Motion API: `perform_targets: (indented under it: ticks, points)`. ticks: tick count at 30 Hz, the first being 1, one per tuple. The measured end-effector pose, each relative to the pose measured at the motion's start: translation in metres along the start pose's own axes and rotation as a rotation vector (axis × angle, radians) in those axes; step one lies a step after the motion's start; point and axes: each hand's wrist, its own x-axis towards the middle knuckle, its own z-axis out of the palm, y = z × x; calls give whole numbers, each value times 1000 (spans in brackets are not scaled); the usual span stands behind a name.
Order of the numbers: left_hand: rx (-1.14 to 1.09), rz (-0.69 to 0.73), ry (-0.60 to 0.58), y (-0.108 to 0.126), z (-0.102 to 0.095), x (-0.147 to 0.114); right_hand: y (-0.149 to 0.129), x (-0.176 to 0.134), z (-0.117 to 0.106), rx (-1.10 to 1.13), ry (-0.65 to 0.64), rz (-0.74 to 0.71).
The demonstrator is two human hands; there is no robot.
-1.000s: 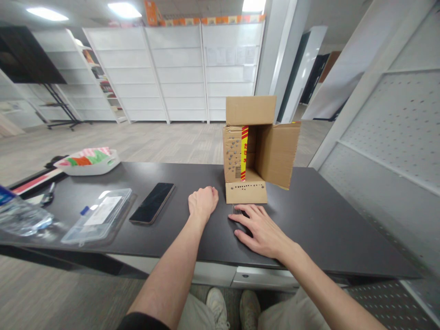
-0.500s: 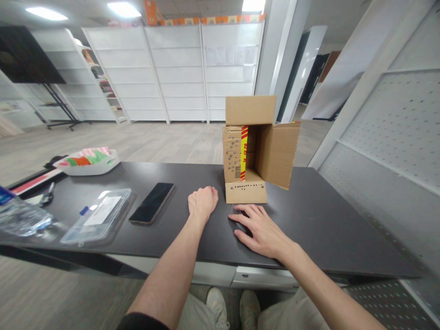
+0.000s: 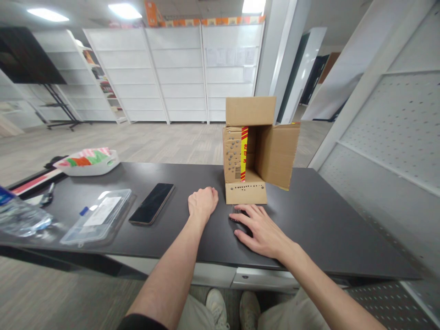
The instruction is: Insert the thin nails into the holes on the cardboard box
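My left hand (image 3: 202, 201) rests on the dark table as a closed fist, and whatever may be inside it is hidden. My right hand (image 3: 257, 229) lies low on the table with its fingers stretched out and thumb apart. Its index fingertip touches or covers a small row of thin, light metal pins (image 3: 235, 211), whose exact kind I cannot make out. Just beyond both hands stands an open cardboard box (image 3: 275, 151), its opening towards me. Grey round heads dot its left flap (image 3: 233, 153), and small dark dots line the lower flap (image 3: 245, 193).
Left of my fist lie a black phone (image 3: 152, 204) and a clear plastic case (image 3: 98, 217) with a white label. A water bottle (image 3: 22, 215) and a white basket (image 3: 90, 167) are farther left. A perforated panel (image 3: 405, 128) borders the table's right side.
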Motion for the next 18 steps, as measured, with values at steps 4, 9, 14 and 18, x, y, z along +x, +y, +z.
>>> perform_targets:
  ticks: [4,9,14,18]
  points:
    - [5,-1,2,0,1,0,2,1,0,12,11,15]
    - [10,0,14,0,1,-1,3,7,1,6,23,5]
    - [10,-3,11,1,-1,-1,4,19,-1,2,54,-24]
    - [7,9,12,0,-2,-2,4,30,1,0,105,-33]
